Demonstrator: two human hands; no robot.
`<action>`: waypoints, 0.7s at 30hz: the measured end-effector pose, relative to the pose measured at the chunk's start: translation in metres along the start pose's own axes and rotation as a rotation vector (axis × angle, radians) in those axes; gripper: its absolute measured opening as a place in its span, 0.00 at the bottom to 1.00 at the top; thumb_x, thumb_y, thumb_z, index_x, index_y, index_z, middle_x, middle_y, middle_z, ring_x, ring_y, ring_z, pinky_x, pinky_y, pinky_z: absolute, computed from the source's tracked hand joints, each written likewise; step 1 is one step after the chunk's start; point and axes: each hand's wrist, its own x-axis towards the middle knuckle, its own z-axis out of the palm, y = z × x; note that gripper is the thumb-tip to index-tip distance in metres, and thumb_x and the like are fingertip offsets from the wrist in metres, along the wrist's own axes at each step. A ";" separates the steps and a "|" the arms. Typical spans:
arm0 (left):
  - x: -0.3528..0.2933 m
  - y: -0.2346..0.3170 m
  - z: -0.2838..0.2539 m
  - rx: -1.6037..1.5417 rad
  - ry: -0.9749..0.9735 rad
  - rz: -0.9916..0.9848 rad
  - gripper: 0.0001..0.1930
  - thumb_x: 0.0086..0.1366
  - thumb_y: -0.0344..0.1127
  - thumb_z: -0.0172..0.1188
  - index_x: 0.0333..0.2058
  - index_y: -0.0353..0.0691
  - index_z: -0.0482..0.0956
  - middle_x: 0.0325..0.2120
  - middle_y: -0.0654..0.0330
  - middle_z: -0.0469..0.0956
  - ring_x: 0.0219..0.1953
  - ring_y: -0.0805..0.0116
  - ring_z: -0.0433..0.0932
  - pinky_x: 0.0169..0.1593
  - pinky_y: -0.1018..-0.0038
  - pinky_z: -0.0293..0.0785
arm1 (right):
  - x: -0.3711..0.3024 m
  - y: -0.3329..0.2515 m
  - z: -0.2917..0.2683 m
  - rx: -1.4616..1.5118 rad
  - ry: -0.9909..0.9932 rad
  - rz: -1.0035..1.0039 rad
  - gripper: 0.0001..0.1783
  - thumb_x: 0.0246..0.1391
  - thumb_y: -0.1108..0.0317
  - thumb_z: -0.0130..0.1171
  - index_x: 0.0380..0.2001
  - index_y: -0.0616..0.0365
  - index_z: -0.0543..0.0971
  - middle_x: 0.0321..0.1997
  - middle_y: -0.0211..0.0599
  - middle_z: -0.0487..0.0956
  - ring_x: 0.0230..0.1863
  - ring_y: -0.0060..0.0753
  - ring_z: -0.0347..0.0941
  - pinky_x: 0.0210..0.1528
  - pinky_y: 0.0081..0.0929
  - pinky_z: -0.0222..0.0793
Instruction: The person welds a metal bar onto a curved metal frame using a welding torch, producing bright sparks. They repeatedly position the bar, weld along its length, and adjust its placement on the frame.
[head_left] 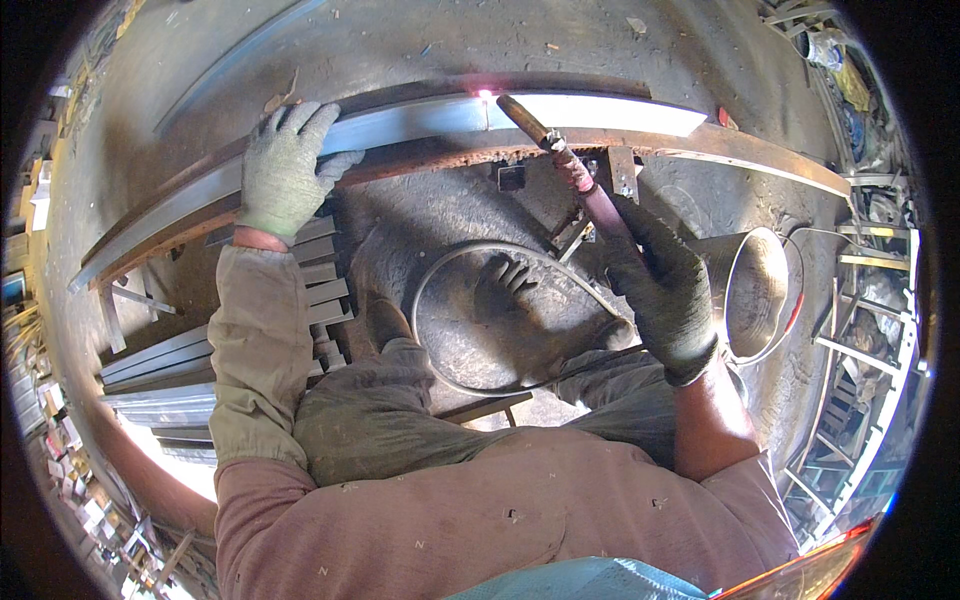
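My right hand [662, 290], in a dark glove, is wrapped round a welding torch [600, 208]. The torch's brass-coloured nozzle points up and left at a small pinkish glow on the far edge of a long, shiny metal bar [420, 122]. The glow sits beside a thin seam across the bar. My left hand [290, 165], in a pale grey-green glove, lies over the bar left of the seam, fingers stretched out and thumb apart. Under the bar runs a rusty steel beam [440, 160]. My right palm and fingertips are partly hidden.
A cable loop [418, 290] lies on the floor between my feet, with a loose dark glove [508, 272] inside it. To the right stands a round metal bucket [757, 295]. Metal bars [160, 362] are stacked at my left, and a pale metal frame [865, 355] lies at the far right.
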 end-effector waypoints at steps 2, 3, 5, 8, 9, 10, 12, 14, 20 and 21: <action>-0.002 0.001 0.001 -0.008 -0.005 -0.039 0.37 0.68 0.60 0.78 0.69 0.47 0.85 0.65 0.55 0.83 0.67 0.45 0.80 0.73 0.49 0.76 | 0.000 -0.001 0.000 -0.012 -0.003 0.008 0.25 0.81 0.64 0.69 0.74 0.61 0.83 0.52 0.36 0.92 0.52 0.20 0.85 0.55 0.26 0.83; -0.001 0.002 -0.001 -0.012 -0.008 -0.058 0.38 0.69 0.61 0.78 0.71 0.47 0.84 0.66 0.54 0.83 0.68 0.45 0.80 0.73 0.49 0.76 | 0.001 0.000 0.000 -0.040 -0.002 -0.004 0.25 0.80 0.64 0.70 0.73 0.61 0.83 0.52 0.35 0.92 0.52 0.19 0.84 0.54 0.26 0.83; 0.001 0.023 -0.013 -0.021 0.080 -0.083 0.40 0.67 0.59 0.80 0.71 0.45 0.83 0.68 0.49 0.82 0.69 0.41 0.79 0.74 0.47 0.75 | 0.001 0.004 0.000 -0.065 0.006 -0.034 0.25 0.80 0.63 0.70 0.73 0.61 0.83 0.50 0.33 0.91 0.50 0.18 0.83 0.53 0.25 0.82; -0.016 0.089 -0.030 -0.265 0.145 -0.119 0.42 0.68 0.59 0.82 0.74 0.44 0.81 0.69 0.42 0.82 0.71 0.35 0.79 0.73 0.43 0.77 | 0.000 0.008 0.000 -0.087 0.008 -0.028 0.26 0.80 0.64 0.71 0.73 0.61 0.83 0.49 0.32 0.91 0.48 0.17 0.82 0.51 0.24 0.82; -0.015 0.103 -0.038 -0.583 -0.020 -0.003 0.41 0.69 0.58 0.82 0.74 0.43 0.82 0.69 0.41 0.82 0.71 0.36 0.81 0.72 0.45 0.79 | 0.001 0.002 0.001 -0.109 -0.001 0.011 0.26 0.79 0.64 0.71 0.73 0.61 0.83 0.49 0.32 0.91 0.48 0.18 0.82 0.51 0.24 0.82; -0.011 0.126 -0.054 -0.775 -0.160 0.018 0.42 0.68 0.58 0.83 0.73 0.40 0.82 0.68 0.40 0.83 0.70 0.37 0.83 0.71 0.46 0.81 | 0.002 0.000 0.002 -0.132 -0.013 0.047 0.26 0.79 0.64 0.71 0.74 0.61 0.83 0.49 0.32 0.91 0.47 0.18 0.82 0.51 0.25 0.82; -0.008 0.152 -0.038 -0.731 -0.053 0.292 0.47 0.65 0.56 0.82 0.74 0.31 0.77 0.66 0.34 0.82 0.63 0.37 0.85 0.70 0.48 0.81 | 0.002 0.004 0.006 -0.082 -0.027 -0.013 0.27 0.81 0.65 0.68 0.76 0.61 0.81 0.53 0.32 0.89 0.50 0.18 0.82 0.54 0.24 0.82; -0.007 0.177 -0.032 -0.912 -0.140 0.275 0.53 0.65 0.55 0.81 0.79 0.30 0.69 0.70 0.34 0.77 0.67 0.35 0.82 0.73 0.47 0.78 | 0.003 0.010 0.008 -0.059 -0.040 -0.044 0.27 0.83 0.66 0.66 0.78 0.62 0.79 0.57 0.33 0.88 0.53 0.18 0.82 0.57 0.25 0.82; -0.006 0.186 -0.019 -0.996 -0.124 0.277 0.57 0.66 0.58 0.80 0.82 0.31 0.63 0.75 0.35 0.72 0.75 0.32 0.74 0.76 0.46 0.73 | 0.006 0.016 0.016 -0.013 0.027 -0.107 0.25 0.80 0.66 0.69 0.74 0.61 0.83 0.54 0.42 0.93 0.51 0.22 0.85 0.54 0.29 0.84; -0.006 0.185 -0.018 -0.992 -0.125 0.276 0.57 0.67 0.59 0.79 0.83 0.32 0.63 0.76 0.35 0.71 0.76 0.33 0.73 0.76 0.46 0.72 | 0.007 0.014 0.017 -0.021 0.029 -0.106 0.25 0.80 0.67 0.69 0.74 0.61 0.83 0.54 0.42 0.93 0.51 0.23 0.85 0.54 0.29 0.84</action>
